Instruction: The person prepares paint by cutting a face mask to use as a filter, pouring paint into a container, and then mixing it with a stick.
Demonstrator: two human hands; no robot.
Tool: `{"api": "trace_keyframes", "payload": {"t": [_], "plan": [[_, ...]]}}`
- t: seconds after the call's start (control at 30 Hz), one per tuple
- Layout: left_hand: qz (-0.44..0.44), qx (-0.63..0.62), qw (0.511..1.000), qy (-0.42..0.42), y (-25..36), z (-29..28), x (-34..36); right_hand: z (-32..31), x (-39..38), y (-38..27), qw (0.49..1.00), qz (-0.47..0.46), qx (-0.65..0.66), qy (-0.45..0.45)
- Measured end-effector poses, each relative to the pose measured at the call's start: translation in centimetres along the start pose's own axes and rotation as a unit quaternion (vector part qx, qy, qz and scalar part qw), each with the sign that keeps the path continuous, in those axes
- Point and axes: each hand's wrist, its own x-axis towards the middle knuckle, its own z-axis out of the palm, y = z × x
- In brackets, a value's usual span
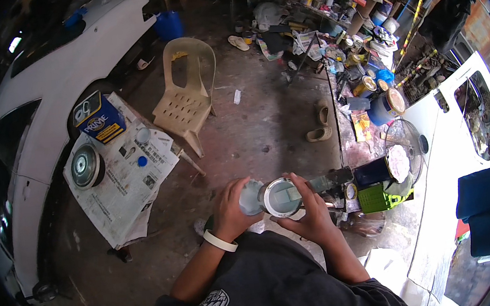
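My left hand point(231, 209), a pale band on its wrist, is wrapped round a translucent plastic cup point(250, 196). Right beside it, my right hand point(313, 213) grips a round can point(270, 207) with a bright metal rim. Pale grey stuff shows inside the can, and a flat stick point(292, 194) rests in its mouth. Can and cup are side by side in front of my chest, and they look tilted toward each other. Whether they touch is hard to tell.
At left, a newspaper-covered table point(119, 196) bears a blue tin point(100, 117), a round metal lid point(86, 166) and a blue cap point(142, 161). Behind it stand a plastic chair point(183, 103) and a white car body point(78, 45). A cluttered bench point(348, 142) and fan point(407, 151) are at right.
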Motion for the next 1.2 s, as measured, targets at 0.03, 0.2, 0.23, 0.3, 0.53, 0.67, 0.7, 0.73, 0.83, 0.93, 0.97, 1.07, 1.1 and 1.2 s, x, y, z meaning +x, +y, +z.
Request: {"api": "trace_keyframes", "payload": {"t": [0.03, 0.2, 0.23, 0.3, 0.53, 0.67, 0.7, 0.73, 0.83, 0.93, 0.97, 1.07, 1.1, 1.2], "plan": [[0.005, 0.004, 1.000, -0.003, 0.2, 0.5, 0.5, -0.5, 0.0, 0.4, 1.000, -0.003, 0.001, 0.003], [0.031, -0.021, 0.999, -0.024, 0.0, 3.6, 3.0, -2.3, 0.3, 2.3, 1.000, 0.004, -0.011, 0.018], [0.035, -0.025, 0.999, -0.029, -0.1, 4.2, 3.6, -2.7, 0.5, 2.7, 1.000, 0.014, -0.015, 0.022], [0.045, -0.028, 0.998, -0.043, 0.1, 5.2, 5.3, -3.3, 1.1, 3.6, 0.999, 0.033, -0.025, 0.032], [0.081, -0.043, 0.991, -0.093, -0.2, 8.4, 14.0, -5.7, 4.7, 7.6, 0.990, 0.073, -0.047, 0.106], [0.115, -0.062, 0.983, -0.130, -0.7, 9.7, 20.1, -7.1, 7.6, 9.8, 0.983, 0.093, -0.071, 0.143], [0.119, -0.065, 0.980, -0.148, -0.8, 10.0, 21.7, -7.4, 8.5, 10.3, 0.980, 0.093, -0.085, 0.154], [0.122, -0.068, 0.976, -0.165, -0.9, 10.1, 23.2, -7.8, 9.6, 10.7, 0.977, 0.107, -0.091, 0.161], [0.140, -0.075, 0.967, -0.200, -1.8, 11.1, 27.8, -8.7, 12.5, 11.6, 0.967, 0.148, -0.099, 0.184], [0.160, -0.092, 0.960, -0.212, -3.3, 12.3, 31.7, -8.9, 14.8, 13.1, 0.957, 0.170, -0.103, 0.209], [0.165, -0.098, 0.958, -0.213, -3.8, 12.6, 32.8, -9.1, 15.6, 13.6, 0.955, 0.169, -0.113, 0.215], [0.190, -0.104, 0.951, -0.220, -4.8, 13.4, 36.0, -8.9, 17.7, 15.1, 0.950, 0.172, -0.115, 0.235], [0.191, -0.107, 0.949, -0.225, -5.0, 13.5, 37.0, -8.8, 18.4, 15.5, 0.948, 0.175, -0.111, 0.243], [0.195, -0.113, 0.946, -0.234, -5.7, 14.0, 39.6, -8.8, 20.4, 16.8, 0.945, 0.185, -0.103, 0.251]]}}
